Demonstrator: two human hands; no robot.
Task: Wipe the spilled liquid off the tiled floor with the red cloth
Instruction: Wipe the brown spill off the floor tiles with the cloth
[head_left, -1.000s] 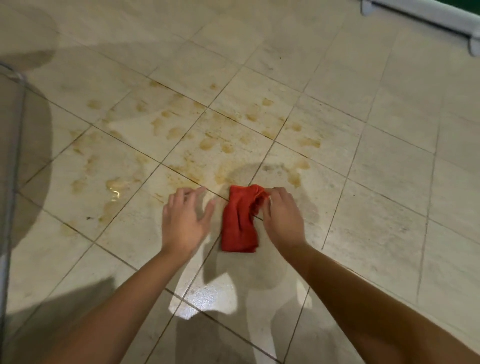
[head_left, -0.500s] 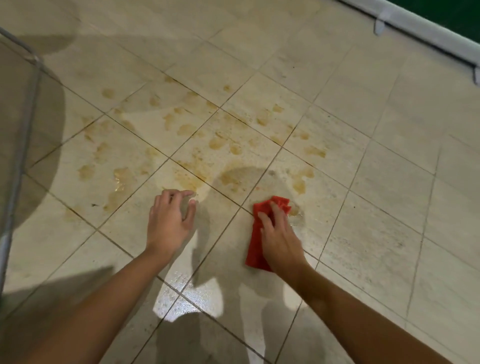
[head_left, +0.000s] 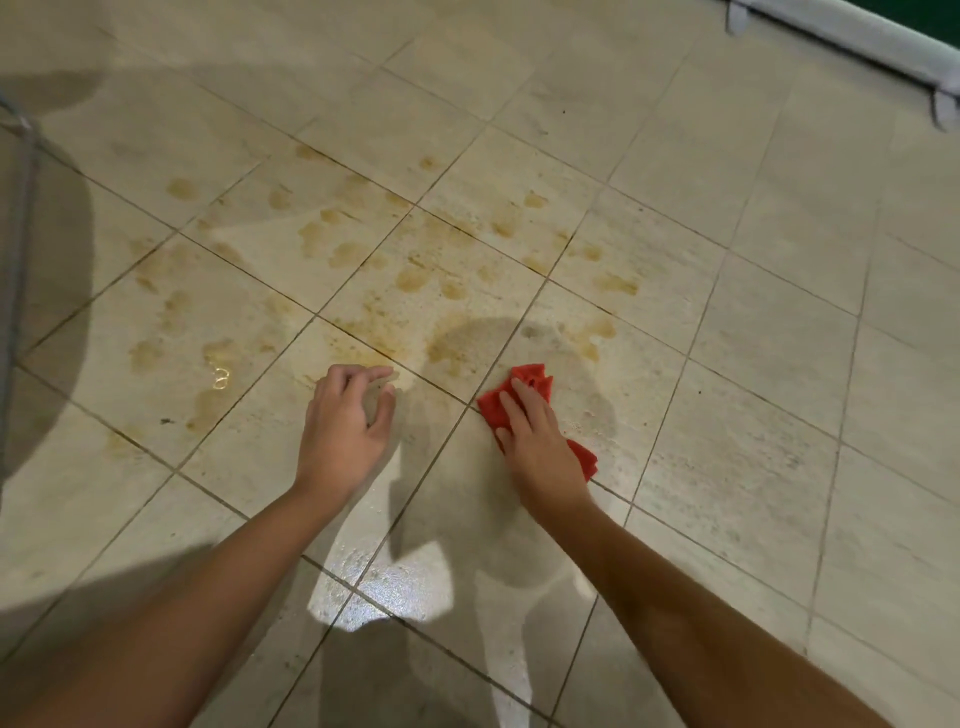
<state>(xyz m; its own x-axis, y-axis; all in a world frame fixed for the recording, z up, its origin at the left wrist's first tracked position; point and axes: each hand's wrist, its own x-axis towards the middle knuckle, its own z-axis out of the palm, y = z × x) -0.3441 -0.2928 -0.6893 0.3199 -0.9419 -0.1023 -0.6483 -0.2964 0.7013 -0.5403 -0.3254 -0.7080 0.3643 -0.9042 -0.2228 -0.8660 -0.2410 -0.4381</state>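
The red cloth (head_left: 530, 382) lies crumpled on the beige tiled floor (head_left: 753, 322), pressed flat under my right hand (head_left: 535, 441), whose fingers spread over it. Only the cloth's far end and a corner at the wrist side show. Brownish-yellow spilled liquid (head_left: 415, 280) spreads in many blotches over several tiles beyond and to the left of both hands. My left hand (head_left: 345, 421) rests on the floor left of the cloth with fingers curled loosely, holding nothing, at the near edge of the spill.
A white rail or frame (head_left: 852, 41) runs along the floor's far right edge. A grey metal bar (head_left: 13, 270) stands at the far left. A wet glossy patch (head_left: 384, 592) reflects light near my arms.
My right hand has pushed the red cloth to the right, away from my left hand, and flattened onto it. My left hand stays in about the same spot.
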